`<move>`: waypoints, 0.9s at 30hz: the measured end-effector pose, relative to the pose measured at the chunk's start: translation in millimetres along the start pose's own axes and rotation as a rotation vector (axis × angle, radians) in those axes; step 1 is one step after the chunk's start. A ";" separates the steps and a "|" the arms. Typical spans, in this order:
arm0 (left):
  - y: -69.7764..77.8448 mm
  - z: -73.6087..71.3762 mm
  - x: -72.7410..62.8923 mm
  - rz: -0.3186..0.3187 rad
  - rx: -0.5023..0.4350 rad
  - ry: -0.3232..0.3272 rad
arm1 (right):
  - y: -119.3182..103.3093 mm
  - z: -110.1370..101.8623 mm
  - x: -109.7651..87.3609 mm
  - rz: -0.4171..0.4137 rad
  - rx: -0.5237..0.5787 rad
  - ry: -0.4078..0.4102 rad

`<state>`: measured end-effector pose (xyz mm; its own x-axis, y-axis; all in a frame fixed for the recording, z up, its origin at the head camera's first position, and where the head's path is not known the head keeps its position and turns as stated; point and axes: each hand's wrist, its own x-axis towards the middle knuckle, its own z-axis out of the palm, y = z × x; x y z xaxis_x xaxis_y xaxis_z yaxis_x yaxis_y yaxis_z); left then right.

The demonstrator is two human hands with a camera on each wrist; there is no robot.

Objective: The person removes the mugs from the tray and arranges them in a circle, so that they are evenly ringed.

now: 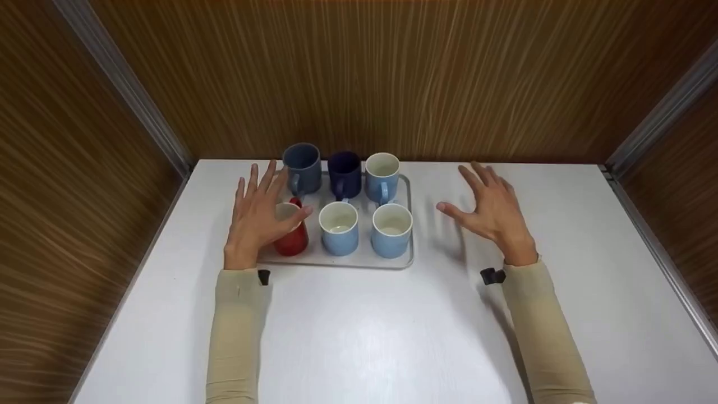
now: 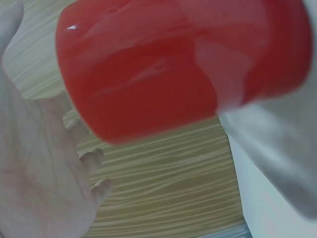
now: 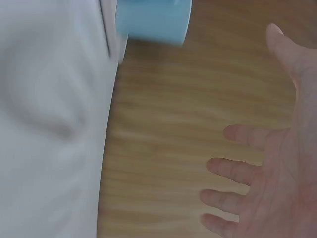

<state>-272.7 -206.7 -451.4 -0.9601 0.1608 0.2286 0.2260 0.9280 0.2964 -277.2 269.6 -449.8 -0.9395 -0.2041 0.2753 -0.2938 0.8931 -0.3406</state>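
A pale tray [image 1: 364, 261] bears several mugs in two rows. In the front row stand a red mug [image 1: 293, 242] and two light blue mugs [image 1: 340, 240]. Behind them are a grey-blue mug [image 1: 307, 178], a dark navy mug [image 1: 346, 179] and another light blue mug [image 1: 381, 185]. My left hand [image 1: 257, 219] spreads its fingers over the tray's left side, its thumb across the red mug's rim in the head view; the left wrist view has the red mug [image 2: 183, 64] close beside the palm. My right hand [image 1: 493, 216] hovers right of the tray, fingers apart, holding nothing.
The white table [image 1: 359, 336] reaches back to a wood-grain panel [image 1: 359, 78]. More wood-grain panels stand at the left and right, with metal posts [image 1: 129, 84] in the corners. The tray sits near the table's back edge.
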 end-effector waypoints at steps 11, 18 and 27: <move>-45.3 8.2 -37.1 -0.057 -0.110 -0.092 | -35.5 27.4 -14.3 -0.198 0.163 -0.098; -75.4 21.9 -57.6 -0.068 -0.125 -0.221 | -52.2 53.3 -17.3 -0.163 0.366 -0.198; -87.0 34.0 -60.8 -0.057 -0.054 -0.384 | -61.8 80.5 -18.0 -0.193 0.628 -0.209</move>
<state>-239.7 -285.8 -522.6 -0.9608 0.2331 -0.1503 0.1689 0.9216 0.3494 -256.3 185.8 -506.0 -0.8558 -0.4657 0.2253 -0.4463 0.4444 -0.7767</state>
